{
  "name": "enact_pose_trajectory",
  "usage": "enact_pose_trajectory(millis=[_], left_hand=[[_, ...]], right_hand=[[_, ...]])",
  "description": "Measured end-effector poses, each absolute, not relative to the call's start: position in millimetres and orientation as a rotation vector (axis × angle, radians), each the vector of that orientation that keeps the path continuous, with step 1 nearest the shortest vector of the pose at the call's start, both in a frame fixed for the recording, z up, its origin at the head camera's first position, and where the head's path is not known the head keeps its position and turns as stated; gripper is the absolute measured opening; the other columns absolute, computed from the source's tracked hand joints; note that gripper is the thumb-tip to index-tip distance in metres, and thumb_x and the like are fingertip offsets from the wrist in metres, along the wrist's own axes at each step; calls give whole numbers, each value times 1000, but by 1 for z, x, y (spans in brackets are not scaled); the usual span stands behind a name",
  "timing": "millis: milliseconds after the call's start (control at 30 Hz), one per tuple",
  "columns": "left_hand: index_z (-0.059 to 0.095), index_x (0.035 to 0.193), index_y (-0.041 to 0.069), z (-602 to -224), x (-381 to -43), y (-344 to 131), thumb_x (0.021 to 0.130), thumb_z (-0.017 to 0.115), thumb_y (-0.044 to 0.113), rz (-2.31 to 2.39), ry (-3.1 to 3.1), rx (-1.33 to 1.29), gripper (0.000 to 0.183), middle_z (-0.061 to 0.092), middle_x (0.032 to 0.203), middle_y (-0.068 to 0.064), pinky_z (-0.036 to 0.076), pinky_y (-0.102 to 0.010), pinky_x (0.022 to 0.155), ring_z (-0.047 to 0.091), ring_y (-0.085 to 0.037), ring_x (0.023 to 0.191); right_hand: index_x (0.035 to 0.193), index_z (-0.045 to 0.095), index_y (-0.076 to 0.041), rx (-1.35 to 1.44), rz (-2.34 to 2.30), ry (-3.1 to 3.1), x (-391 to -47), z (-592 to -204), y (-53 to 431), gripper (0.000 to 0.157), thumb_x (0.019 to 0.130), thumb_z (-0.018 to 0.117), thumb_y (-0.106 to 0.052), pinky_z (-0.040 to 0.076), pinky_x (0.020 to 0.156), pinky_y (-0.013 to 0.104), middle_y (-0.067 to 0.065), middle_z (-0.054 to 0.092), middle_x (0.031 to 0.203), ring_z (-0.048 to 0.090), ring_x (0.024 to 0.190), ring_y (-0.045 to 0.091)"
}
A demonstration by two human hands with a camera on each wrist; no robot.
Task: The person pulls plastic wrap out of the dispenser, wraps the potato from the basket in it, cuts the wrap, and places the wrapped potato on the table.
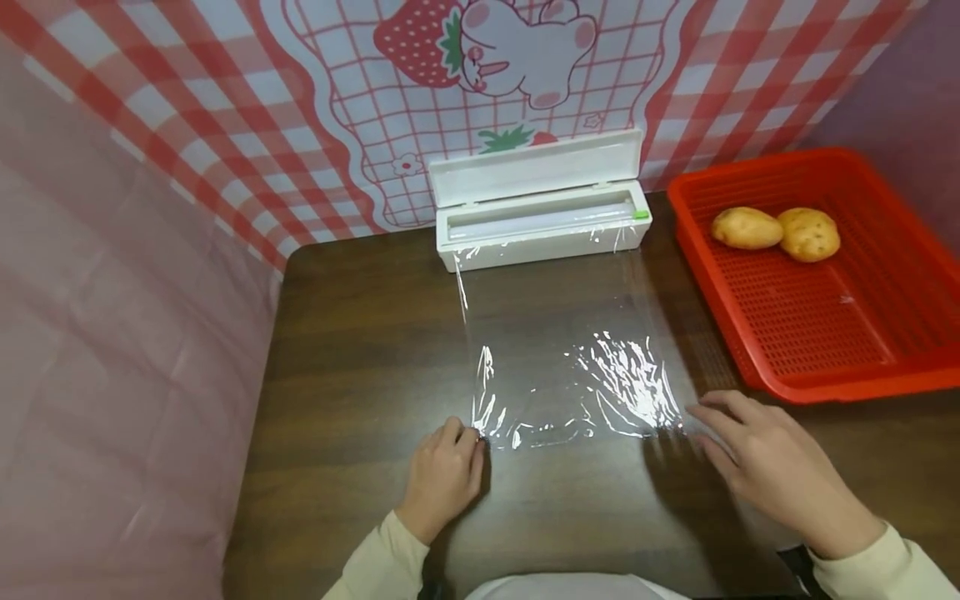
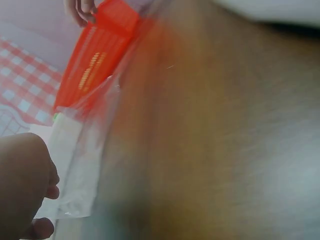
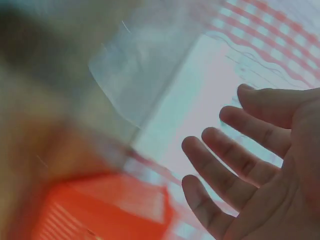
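Observation:
A sheet of clear plastic wrap (image 1: pixel 555 358) stretches from the white wrap dispenser box (image 1: pixel 547 248) toward me over the dark table. My left hand (image 1: pixel 444 475) pinches the sheet's near left corner between thumb and fingers. Beside the near right corner is my right hand (image 1: pixel 765 462), its fingers spread and relaxed with nothing gripped. In the right wrist view that right hand (image 3: pixel 250 165) shows its palm and separated fingers. The box's lid stands raised at the back, and a white roll (image 1: pixel 540 223) lies inside. A green piece (image 1: pixel 640 215) sits at the box's right end.
A red plastic basket (image 1: pixel 720 308) stands at the right, close to my right hand, with two potatoes (image 1: pixel 810 235) in it. Behind the box hangs a red-and-white checked cloth (image 1: pixel 255 108). A pink curtain (image 1: pixel 135 375) borders the table's left edge.

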State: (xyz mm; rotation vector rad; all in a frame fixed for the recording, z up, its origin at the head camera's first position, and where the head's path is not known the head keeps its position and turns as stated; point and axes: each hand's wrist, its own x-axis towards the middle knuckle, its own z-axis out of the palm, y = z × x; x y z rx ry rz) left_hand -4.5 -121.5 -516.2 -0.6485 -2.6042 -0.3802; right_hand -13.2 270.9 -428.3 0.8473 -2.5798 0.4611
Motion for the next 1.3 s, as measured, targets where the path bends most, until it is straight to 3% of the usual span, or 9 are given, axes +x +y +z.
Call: enact_pose_trajectory(millis=[167, 200, 333, 400, 467, 600, 767, 1033, 1300], left_hand=[[67, 84, 5, -513, -27, -126, 84, 75, 14, -451, -2578, -522, 11, 52, 75, -4, 44, -34, 43, 52, -20, 52], [67, 86, 4, -513, -32, -127, 85, 74, 14, -466, -2587, -477, 12, 53, 76, -5, 45, -34, 43, 53, -21, 52], [68, 93, 2, -515, -52, -135, 89, 71, 14, -520, -2666, -274, 12, 60, 84, -10, 47, -39, 43, 59, -26, 53], [67, 99, 2, -515, -61, -139, 92, 69, 16, -546, -2747, -177, 16, 62, 89, -13, 49, -42, 45, 61, -30, 56], [65, 108, 2, -515, -68, -142, 94, 67, 19, -565, -2853, -88, 23, 64, 96, -16, 51, -46, 49, 63, -35, 62], [56, 134, 3, -513, -80, -148, 98, 64, 28, -634, -3065, 25, 44, 63, 112, -22, 54, -54, 64, 65, -44, 79], [37, 155, 6, -509, -89, -162, 98, 64, 31, -823, -3215, 22, 68, 61, 109, -19, 53, -48, 74, 61, -31, 81], [31, 158, 10, -506, -92, -183, 92, 74, 34, -934, -3297, 4, 82, 55, 94, -9, 49, -41, 72, 55, -22, 79], [34, 157, 10, -503, -90, -186, 92, 75, 32, -922, -3320, 43, 81, 54, 94, -8, 47, -41, 71, 53, -23, 81]], right_hand=[[106, 75, -3, 822, 419, -2590, -42, -389, 296, 70, 105, 31, -57, 51, 59, 49, 12, 67, 103, 65, 71, 28], [107, 75, -3, 805, 407, -2610, -50, -382, 303, 62, 105, 40, -54, 51, 59, 48, 12, 67, 103, 65, 71, 28], [109, 72, 1, 691, 364, -2708, -83, -363, 337, 28, 91, 75, -21, 51, 61, 52, 19, 65, 104, 65, 79, 34], [109, 71, 5, 589, 348, -2769, -100, -356, 352, 32, 79, 80, 0, 50, 64, 55, 24, 63, 105, 63, 81, 38], [109, 69, 9, 487, 347, -2817, -118, -351, 365, 32, 79, 79, 4, 48, 68, 60, 30, 61, 105, 60, 84, 43], [114, 65, 13, 359, 340, -2936, -159, -342, 387, 29, 90, 70, -3, 43, 80, 67, 37, 56, 113, 55, 97, 50], [133, 51, 15, 321, 271, -3178, -210, -336, 400, 56, 100, 63, -28, 34, 95, 72, 42, 47, 127, 44, 115, 57], [151, 27, 13, 336, 427, -3346, -269, -348, 397, 83, 99, 62, -41, 26, 105, 73, 42, 35, 145, 32, 129, 61], [152, 31, 8, 238, 564, -3424, -294, -392, 404, 92, 92, 67, -52, 26, 104, 73, 39, 37, 146, 32, 130, 59]])
